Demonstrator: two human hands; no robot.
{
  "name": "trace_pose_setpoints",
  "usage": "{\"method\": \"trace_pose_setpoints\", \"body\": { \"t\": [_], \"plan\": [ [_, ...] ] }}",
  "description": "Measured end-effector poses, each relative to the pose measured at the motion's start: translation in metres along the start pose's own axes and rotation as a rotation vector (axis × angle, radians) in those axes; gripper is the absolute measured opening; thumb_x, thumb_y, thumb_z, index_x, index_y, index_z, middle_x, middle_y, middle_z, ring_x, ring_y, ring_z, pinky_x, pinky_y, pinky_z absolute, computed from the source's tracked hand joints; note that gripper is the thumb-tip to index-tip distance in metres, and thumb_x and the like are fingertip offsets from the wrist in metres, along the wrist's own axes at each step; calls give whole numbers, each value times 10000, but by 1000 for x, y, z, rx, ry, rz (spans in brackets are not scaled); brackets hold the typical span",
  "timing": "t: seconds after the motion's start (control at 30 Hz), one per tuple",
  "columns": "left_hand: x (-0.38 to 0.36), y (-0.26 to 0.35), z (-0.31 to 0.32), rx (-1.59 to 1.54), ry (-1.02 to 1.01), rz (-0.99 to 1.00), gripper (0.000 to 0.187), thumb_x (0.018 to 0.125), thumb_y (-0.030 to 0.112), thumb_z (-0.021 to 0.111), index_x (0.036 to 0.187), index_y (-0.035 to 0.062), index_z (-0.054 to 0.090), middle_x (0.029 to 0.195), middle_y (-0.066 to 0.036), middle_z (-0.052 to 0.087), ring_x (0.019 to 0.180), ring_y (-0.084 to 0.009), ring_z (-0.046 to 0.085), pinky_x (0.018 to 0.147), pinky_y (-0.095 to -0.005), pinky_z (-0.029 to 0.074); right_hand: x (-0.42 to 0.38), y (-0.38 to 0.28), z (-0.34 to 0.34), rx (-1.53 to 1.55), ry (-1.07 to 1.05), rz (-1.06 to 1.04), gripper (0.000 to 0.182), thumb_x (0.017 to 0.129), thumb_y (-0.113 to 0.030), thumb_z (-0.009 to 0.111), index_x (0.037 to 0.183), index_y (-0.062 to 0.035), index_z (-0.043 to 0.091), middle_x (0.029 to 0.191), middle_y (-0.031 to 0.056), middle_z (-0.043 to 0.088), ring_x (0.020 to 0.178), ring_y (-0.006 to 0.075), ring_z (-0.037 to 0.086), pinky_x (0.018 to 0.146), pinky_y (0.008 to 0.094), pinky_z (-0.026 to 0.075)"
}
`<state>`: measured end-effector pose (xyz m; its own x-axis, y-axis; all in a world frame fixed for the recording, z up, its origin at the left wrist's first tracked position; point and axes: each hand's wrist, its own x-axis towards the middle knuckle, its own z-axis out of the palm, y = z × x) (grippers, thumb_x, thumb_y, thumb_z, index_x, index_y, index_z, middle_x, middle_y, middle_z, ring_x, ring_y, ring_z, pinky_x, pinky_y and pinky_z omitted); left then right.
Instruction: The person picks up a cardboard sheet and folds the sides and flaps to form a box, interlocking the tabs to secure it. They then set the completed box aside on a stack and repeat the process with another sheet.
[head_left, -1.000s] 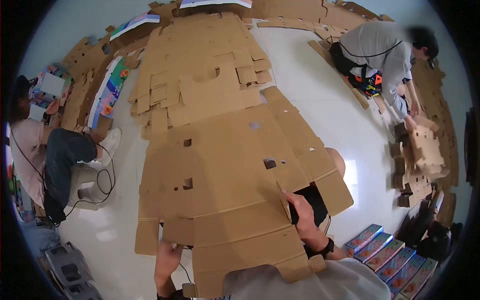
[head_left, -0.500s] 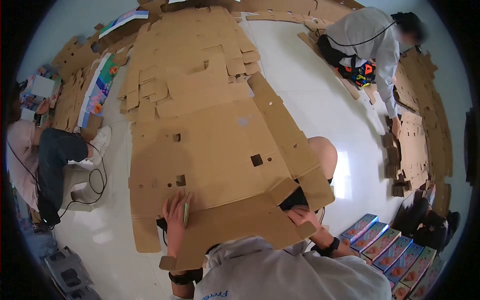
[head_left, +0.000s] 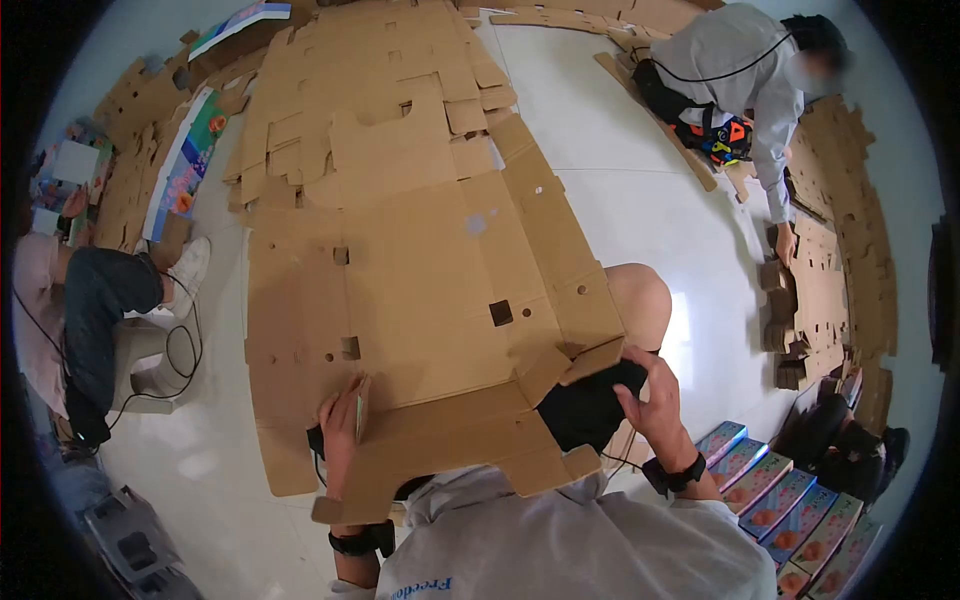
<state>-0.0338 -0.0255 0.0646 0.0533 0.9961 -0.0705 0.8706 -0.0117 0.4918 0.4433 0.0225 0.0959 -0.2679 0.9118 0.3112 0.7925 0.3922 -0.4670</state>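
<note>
A large brown cardboard sheet (head_left: 420, 320), creased and with square cut-outs, lies flat in front of me. My left hand (head_left: 341, 430) is at its near left, fingers closed round a thin pale flat piece (head_left: 361, 410) seen edge-on; its kind I cannot make out. At the near right corner, a side flap (head_left: 597, 360) stands folded up at its end. My right hand (head_left: 655, 402) is beside this flap, fingertips at its outer end, thumb apart from the fingers. The near flap (head_left: 450, 440) reaches toward my body.
More cardboard sheets (head_left: 400, 60) are stacked beyond. A co-worker (head_left: 720, 60) bends over a cardboard pile (head_left: 815, 300) at right. Another person (head_left: 110, 290) sits at left beside a cable (head_left: 190, 345). Printed boxes (head_left: 765, 490) stand lower right, a grey plastic stool (head_left: 135, 545) lower left.
My right hand has moved right and up from the near corner to the side flap's end, which has folded upward. The left hand has shifted slightly left and still holds the thin piece.
</note>
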Motion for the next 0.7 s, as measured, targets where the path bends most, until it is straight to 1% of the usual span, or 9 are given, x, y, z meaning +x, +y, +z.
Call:
{"method": "trace_pose_setpoints", "body": {
  "t": [0.1,0.13,0.2,0.3,0.43,0.5,0.53,0.63,0.7],
  "plan": [
    [-1,-5,4,8,67,95,833,881,346,735,1595,21,455,1592,-185,534,1465,-389,453,1232,-473,342,38,-18,4,-152,-10,153,603,751,-94,914,1283,-7,644,1383,208,577,1131,374,650,948,463,567],
    [-4,-17,13,20,84,82,833,884,354,728,1595,16,454,1595,-184,531,1475,-376,453,1240,-477,324,45,-12,7,-91,-62,141,561,764,-148,929,1223,19,654,1422,220,518,1143,385,644,938,471,581],
    [-15,-47,38,43,122,48,835,891,371,715,1594,6,452,1602,-183,525,1496,-350,454,1257,-485,290,54,-12,9,-89,-84,127,524,776,-171,931,1186,24,668,1414,227,526,1158,396,638,930,477,586],
    [11,23,-2,-174,172,10,806,912,385,704,1586,17,461,1598,-174,532,1505,-339,466,1268,-506,254,70,-20,13,-110,-85,154,459,808,-184,916,1135,34,680,1413,235,531,1155,405,645,931,480,590],
    [12,3,16,-122,148,28,750,919,421,727,1538,50,523,1568,-166,563,1488,-334,492,1275,-525,231,88,-42,28,-152,34,81,404,869,-181,867,1158,25,674,1346,266,577,1104,425,671,907,476,586],
    [15,2,17,-103,116,14,793,871,466,816,1521,94,555,1557,-157,576,1510,-316,469,1285,-536,226,90,-41,36,-38,-123,220,382,896,-161,831,1209,-6,675,1197,270,638,1016,444,688,857,478,584],
    [16,5,17,-91,142,8,749,873,426,809,1493,78,571,1526,-163,599,1483,-327,496,1278,-530,233,91,-42,40,20,-200,292,375,910,-151,813,1234,-22,676,1123,272,668,973,454,696,832,479,584],
    [19,18,15,-76,205,-28,676,863,339,811,1437,48,604,1449,-174,652,1421,-344,556,1265,-518,253,108,-68,38,217,-32,247,318,919,-122,774,1212,-63,667,846,209,663,803,453,681,731,491,566],
    [17,12,22,-89,219,-68,704,832,328,845,1434,50,608,1421,-172,668,1400,-339,571,1264,-517,264,116,-74,25,238,-158,127,266,907,-130,778,1150,-81,680,764,164,627,718,417,660,668,473,550]
  ]
}}
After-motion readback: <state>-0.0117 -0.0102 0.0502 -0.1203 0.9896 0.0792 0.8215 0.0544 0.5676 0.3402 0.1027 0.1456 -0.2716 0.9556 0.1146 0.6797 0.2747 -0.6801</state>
